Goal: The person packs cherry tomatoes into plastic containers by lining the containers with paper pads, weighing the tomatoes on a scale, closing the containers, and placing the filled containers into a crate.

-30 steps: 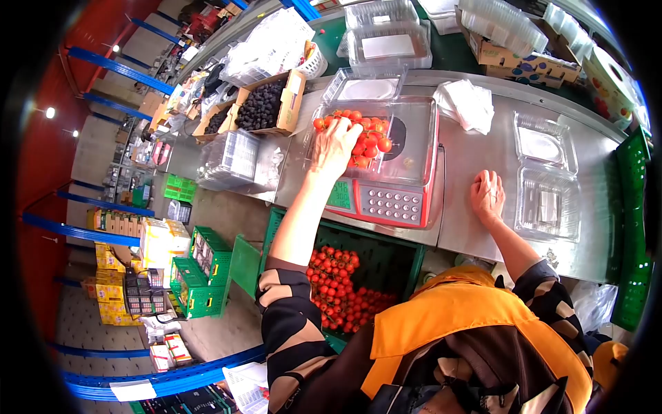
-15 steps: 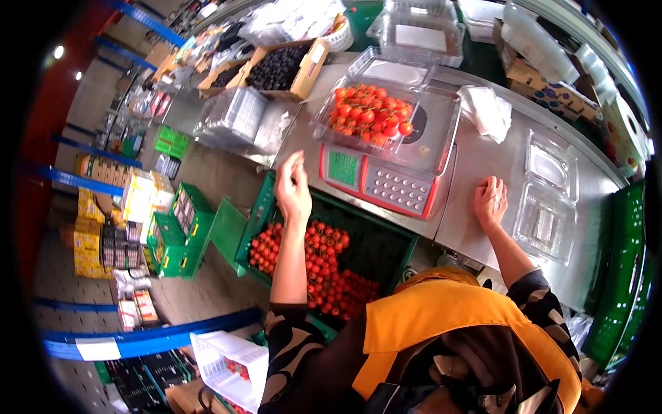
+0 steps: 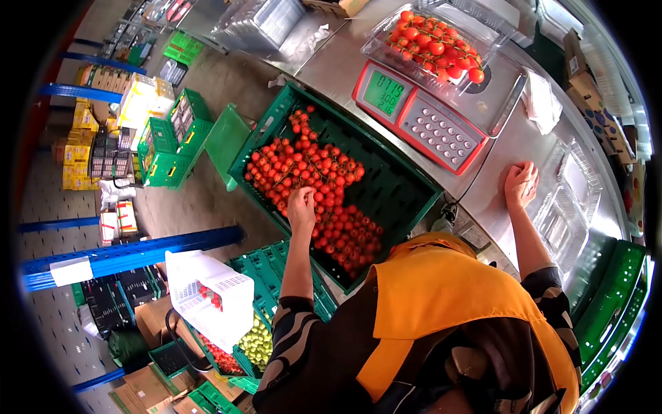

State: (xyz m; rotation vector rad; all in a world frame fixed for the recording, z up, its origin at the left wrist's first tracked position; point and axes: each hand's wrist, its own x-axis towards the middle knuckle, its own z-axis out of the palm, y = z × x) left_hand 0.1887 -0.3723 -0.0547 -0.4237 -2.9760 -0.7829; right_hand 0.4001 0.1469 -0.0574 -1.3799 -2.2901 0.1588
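My left hand (image 3: 301, 209) is over a green crate (image 3: 403, 165), its fingers drawn together among red cherry tomatoes on the vine (image 3: 331, 169). Whatever is between its fingertips is hidden. My right hand (image 3: 521, 185) rests on the steel table with fingers curled in, and nothing shows inside them. Between the hands and farther back stands a red and grey scale (image 3: 427, 121) with a lit green display. A clear plastic punnet (image 3: 376, 45) full of tomatoes on the vine (image 3: 438, 45) sits on its platform. Right of my right hand lies an open clear punnet (image 3: 569, 207).
White crumpled wipes (image 3: 541, 103) lie right of the scale. Stacked clear lids (image 3: 265, 27) stand at the table's far left. A blue rack beam (image 3: 138, 252) and a white basket (image 3: 210, 297) are at the left, near green grapes (image 3: 256, 343). Green crates (image 3: 614, 310) border the right.
My left hand has moved down from beside the scale into the tomatoes in the crate. My right hand stays on the table. The view has tilted down toward the crate.
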